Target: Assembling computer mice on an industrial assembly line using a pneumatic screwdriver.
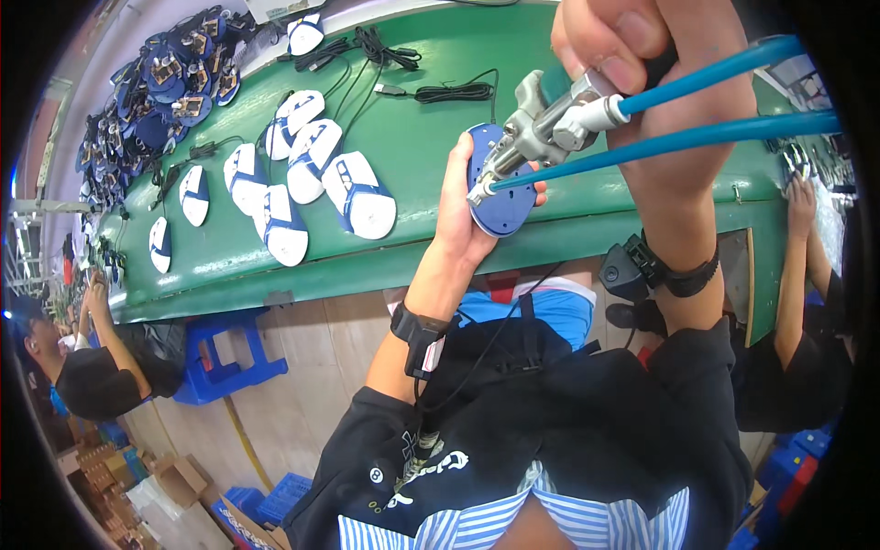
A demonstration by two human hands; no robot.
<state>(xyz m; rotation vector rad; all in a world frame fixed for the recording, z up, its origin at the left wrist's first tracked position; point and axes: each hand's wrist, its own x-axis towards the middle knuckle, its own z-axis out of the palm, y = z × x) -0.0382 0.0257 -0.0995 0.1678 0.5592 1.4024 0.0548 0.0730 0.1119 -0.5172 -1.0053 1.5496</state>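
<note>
In my left hand (458, 206) lies a blue computer mouse (504, 220), its underside facing up. My fingers wrap its left edge and fingertips show past the right edge. A black cable (456, 93) with a USB plug runs from its far end onto the green table. My right hand (612, 37) is closed around a metal air tool (532, 133) with two blue hoses (697, 142). The tool's tip sits over the mouse's underside; whether it touches cannot be made out. The part of the tool inside my right fist is hidden.
Several white-and-blue mice (367, 213) rest on the green table (422, 156), left of my hands. A heap of blue mouse bases with circuit boards (165, 78) stands at the far left. A blue stool (229, 357) is below the table edge. Other people work at both sides.
</note>
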